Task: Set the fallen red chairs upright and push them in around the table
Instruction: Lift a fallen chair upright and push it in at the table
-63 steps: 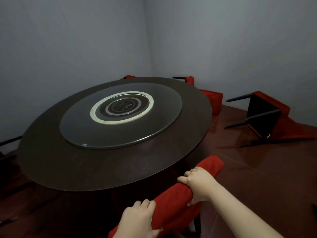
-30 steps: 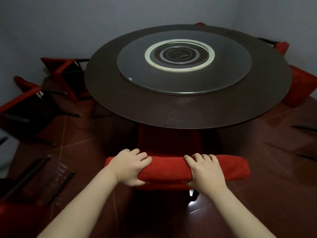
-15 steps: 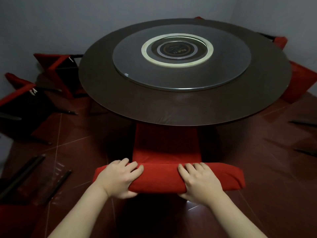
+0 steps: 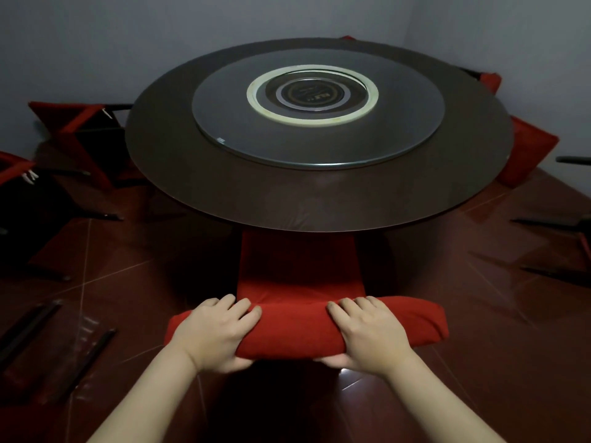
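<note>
An upright red chair (image 4: 297, 273) stands in front of me, its seat partly under the near edge of the round dark table (image 4: 319, 199). My left hand (image 4: 214, 334) grips the left part of its padded backrest top, fingers over the front and thumb beneath. My right hand (image 4: 367, 334) grips the right part the same way. Two fallen red chairs (image 4: 73, 132) (image 4: 12, 174) lie on their sides at the left, black legs pointing out. Another upright red chair (image 4: 527, 148) stands at the table's right edge.
A glass turntable (image 4: 319, 123) sits on the table. Black chair legs (image 4: 559, 222) stick in from the right edge, and more legs (image 4: 48, 334) lie on the glossy red-brown floor at lower left. Grey walls close in behind the table.
I turned from beside the chair to straight behind it. The seat shows more in front of the table edge than a second ago. Both hands kept their grip on the backrest.
</note>
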### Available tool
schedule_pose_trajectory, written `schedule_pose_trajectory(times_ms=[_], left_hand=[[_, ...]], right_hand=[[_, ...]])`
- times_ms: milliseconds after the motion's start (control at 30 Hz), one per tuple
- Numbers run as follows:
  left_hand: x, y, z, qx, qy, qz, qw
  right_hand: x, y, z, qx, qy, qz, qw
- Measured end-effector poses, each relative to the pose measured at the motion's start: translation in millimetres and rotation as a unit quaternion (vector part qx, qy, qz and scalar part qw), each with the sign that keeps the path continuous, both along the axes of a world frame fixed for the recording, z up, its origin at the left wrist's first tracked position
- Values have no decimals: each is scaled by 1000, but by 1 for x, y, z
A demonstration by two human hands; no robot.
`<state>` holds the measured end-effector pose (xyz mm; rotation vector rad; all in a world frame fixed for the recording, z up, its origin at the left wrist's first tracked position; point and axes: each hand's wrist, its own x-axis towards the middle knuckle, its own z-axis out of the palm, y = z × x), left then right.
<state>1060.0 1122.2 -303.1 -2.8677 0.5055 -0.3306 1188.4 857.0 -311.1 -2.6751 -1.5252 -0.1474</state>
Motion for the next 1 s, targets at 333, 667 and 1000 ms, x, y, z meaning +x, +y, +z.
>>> schedule_pose_trajectory(times_ms=[333, 667, 1000], left_hand=[[-2, 5, 1, -87, -2, 23, 996], [-19, -14, 17, -163, 90, 207, 960], [-19, -41, 124, -730, 171, 207, 628]], right_hand=[[-10, 13, 28, -112, 91, -100, 985], [-68, 37, 56, -150, 181, -291, 927], [-105, 57, 153, 490, 507, -346, 619]])
